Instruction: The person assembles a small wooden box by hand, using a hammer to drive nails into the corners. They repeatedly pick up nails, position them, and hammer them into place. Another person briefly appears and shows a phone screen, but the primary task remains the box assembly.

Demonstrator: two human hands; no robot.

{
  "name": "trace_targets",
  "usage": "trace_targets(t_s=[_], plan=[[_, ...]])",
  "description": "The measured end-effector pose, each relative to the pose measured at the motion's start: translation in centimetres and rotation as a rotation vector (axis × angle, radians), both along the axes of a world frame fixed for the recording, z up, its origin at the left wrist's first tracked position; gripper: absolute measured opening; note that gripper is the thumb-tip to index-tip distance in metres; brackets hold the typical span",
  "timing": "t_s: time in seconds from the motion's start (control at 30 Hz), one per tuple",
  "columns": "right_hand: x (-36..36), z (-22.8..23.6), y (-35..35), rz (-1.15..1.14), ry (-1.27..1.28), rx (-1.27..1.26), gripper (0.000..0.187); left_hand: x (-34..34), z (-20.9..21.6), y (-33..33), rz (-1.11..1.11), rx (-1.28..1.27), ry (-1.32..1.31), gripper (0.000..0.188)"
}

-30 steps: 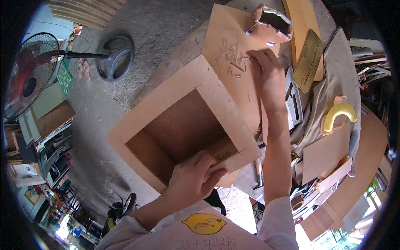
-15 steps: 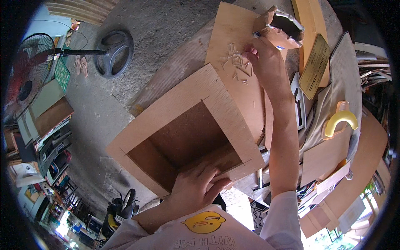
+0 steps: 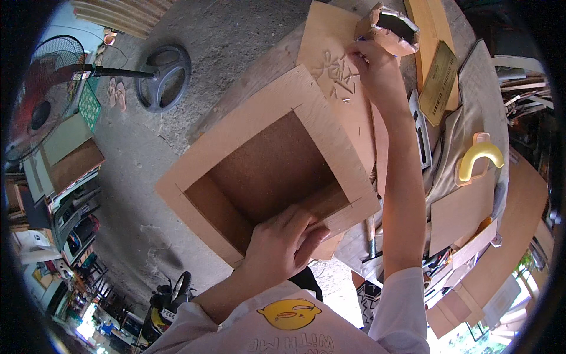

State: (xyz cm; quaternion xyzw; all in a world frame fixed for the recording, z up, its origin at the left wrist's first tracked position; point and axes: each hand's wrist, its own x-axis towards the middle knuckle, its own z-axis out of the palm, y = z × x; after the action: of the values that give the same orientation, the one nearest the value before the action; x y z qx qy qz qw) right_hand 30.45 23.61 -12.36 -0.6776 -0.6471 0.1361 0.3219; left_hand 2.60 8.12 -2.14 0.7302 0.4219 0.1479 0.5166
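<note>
In the head view, the left hand [image 3: 284, 243], half-curled, grips the near frame of one plywood box [image 3: 268, 165]; the right hand's [image 3: 368, 62] fingers bend beside nails [image 3: 337, 74] too jumbled to count, any hold unclear. Seemingly nail-picking, this calls for pinching one; one hammer [image 3: 371, 236] lies between box and forearm.

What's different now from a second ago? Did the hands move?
The right hand moved a little farther from the body, closer to the torn-edged container near the little thin pieces. I can't tell if it picked anything up. The left hand stayed on the edge of the wooden box.
</note>
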Motion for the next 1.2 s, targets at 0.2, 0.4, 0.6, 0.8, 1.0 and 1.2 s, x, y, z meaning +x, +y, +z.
trace_targets(t_s=[0.2, 0.4, 0.6, 0.8, 1.0, 1.2], plan=[[0.1, -0.5, 0.7, 0.105, -0.127, -0.019, 0.010, -0.2, 0.3, 0.1, 0.003, -0.017, 0.014, 0.024], [1.7, 0.2, -1.3, 0.015, -0.117, -0.053, 0.012, -0.1, -0.3, -0.4, 0.009, -0.005, -0.035, 0.024], [-3.3, 10.9, -17.3, -0.236, 0.180, -0.039, 0.008, 0.7, -0.2, -1.1, 0.202, 0.154, -0.082, 0.022], [-11.9, 15.3, -30.6, 0.117, 0.277, -0.076, 0.028, -2.5, 4.5, -5.4, -0.061, 0.236, -0.277, 0.026], [-16.0, 18.3, -34.3, 0.106, 0.155, -0.032, 0.033, -5.6, 9.0, -8.9, -0.203, -0.065, -0.183, 0.028], [-17.8, 19.0, -36.0, 0.041, 0.123, 0.037, 0.037, -5.9, 9.8, -10.1, -0.155, -0.084, -0.198, 0.023]])
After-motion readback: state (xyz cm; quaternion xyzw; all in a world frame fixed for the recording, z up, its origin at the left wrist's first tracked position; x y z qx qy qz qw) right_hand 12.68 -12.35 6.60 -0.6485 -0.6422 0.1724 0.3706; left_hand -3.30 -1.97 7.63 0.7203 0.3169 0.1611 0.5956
